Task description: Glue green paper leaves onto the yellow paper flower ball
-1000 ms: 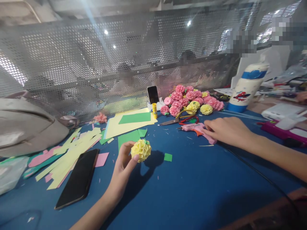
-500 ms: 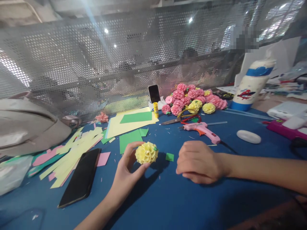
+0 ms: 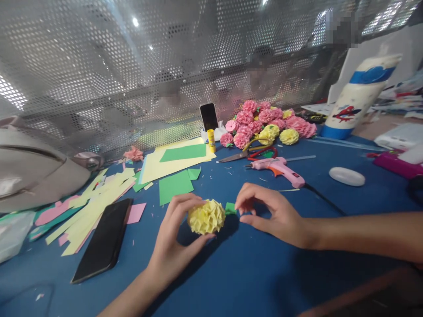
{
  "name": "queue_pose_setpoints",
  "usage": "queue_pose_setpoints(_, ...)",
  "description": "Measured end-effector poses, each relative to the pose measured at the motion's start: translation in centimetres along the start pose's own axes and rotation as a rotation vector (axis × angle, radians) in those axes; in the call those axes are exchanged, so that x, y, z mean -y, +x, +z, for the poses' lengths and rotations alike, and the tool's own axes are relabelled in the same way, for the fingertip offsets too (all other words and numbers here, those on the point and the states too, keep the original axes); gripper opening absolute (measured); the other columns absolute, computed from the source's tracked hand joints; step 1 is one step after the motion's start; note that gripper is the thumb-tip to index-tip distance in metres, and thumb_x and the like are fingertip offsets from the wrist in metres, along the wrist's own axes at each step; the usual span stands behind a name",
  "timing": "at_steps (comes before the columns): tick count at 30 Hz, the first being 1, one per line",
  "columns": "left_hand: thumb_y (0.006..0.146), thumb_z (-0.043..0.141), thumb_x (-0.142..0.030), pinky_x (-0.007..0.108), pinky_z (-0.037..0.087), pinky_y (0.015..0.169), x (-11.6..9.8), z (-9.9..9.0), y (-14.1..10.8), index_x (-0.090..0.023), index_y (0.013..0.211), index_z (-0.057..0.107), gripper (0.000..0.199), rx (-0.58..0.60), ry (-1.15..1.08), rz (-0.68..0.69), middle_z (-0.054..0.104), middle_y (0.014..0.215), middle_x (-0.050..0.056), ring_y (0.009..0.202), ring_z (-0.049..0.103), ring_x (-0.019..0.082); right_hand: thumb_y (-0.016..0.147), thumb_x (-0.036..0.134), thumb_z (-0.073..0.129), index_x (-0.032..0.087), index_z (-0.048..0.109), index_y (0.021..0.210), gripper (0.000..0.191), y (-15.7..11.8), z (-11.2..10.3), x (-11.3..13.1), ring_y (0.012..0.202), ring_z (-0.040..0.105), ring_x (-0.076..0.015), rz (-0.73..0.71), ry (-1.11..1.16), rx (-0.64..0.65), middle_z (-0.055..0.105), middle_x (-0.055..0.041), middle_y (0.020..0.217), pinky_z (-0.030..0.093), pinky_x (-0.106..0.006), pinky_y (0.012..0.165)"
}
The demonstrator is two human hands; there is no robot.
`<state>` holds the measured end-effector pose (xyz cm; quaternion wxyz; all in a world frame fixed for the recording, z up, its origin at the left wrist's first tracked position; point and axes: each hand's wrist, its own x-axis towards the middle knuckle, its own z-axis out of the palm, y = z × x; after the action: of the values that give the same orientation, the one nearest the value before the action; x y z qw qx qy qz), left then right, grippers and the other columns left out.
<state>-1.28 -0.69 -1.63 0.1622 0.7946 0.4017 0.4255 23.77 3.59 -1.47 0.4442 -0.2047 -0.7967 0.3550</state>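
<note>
Left hand (image 3: 170, 235) is holding flower (image 3: 207, 218), likely light, crushable, best side-gripped; right hand (image 3: 276, 215), at its three o'clock, is gaping.

A blue counter (image 3: 231, 275) runs up to a grey perforated metal screen (image 3: 109, 83), with blurred figures of people faintly visible through its holes. At the far left sits a bulky light-grey zippered backpack (image 3: 42, 163); a crumpled translucent plastic bag (image 3: 15, 235) lies in front of it. Nearer the middle, a black rectangular smartphone (image 3: 103, 240) lies flat, set diagonally. Toward the back, a smaller dark-screened phone with a pale edge (image 3: 209, 117) is propped upright. At right, a cream-and-blue bottle with a red-and-blue cartoon figure (image 3: 360, 99) stands behind a smooth white oval object (image 3: 346, 176).
</note>
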Motion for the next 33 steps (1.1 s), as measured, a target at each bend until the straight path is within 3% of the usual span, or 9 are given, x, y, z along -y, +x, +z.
queue_pose_setpoints(12,0.084,0.076,-0.025,0.032,0.044,0.099,-0.10,0.27,0.04,-0.026,0.126,0.051,0.049,0.038,-0.007,0.022,0.052,0.120,0.006,0.115,0.052,0.021,0.090,0.025,0.067,0.019,0.062,0.088,0.008,0.55,0.31,-0.58,0.069,0.051,-0.0080,0.129,0.031,0.038,0.057,0.0014,0.087,0.042,-0.022,0.061)
queue_pose_setpoints(33,0.083,0.077,-0.030,0.033,0.045,0.095,-0.22,0.20,0.22,-0.026,0.123,0.052,0.047,0.072,0.019,-0.017,0.055,0.117,0.006,0.111,0.053,0.021,0.089,0.024,0.067,0.018,0.065,0.084,0.009,0.59,0.35,-0.35,0.066,0.050,-0.0083,0.168,0.030,0.038,0.059,0.0006,0.082,0.039,-0.022,0.056)
